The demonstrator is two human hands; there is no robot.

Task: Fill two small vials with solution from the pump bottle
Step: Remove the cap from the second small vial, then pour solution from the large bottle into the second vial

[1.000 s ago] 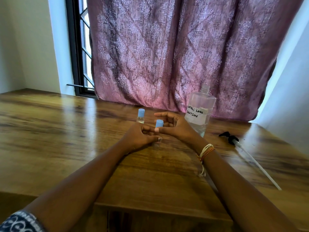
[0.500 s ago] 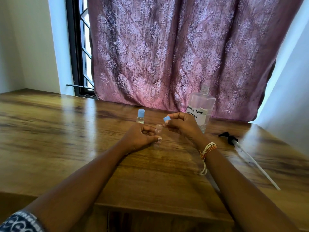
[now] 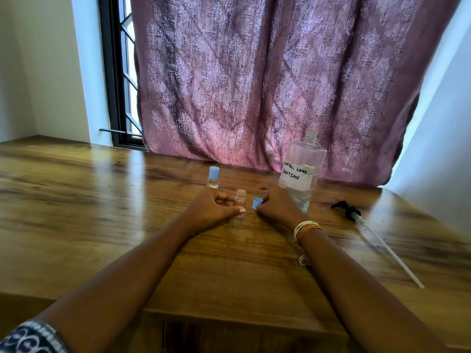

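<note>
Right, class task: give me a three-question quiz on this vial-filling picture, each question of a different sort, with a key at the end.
1. True or false: the vial held by the left hand has its cap on.
2. Which item lies on the table to the right of the large bottle? A) a funnel B) the pump head with its tube C) a spoon
3. Fill in: the right hand pinches a small blue ____.

Key: 1. False, its mouth is open; the other vial behind it is capped. 2. B. 3. cap.
</note>
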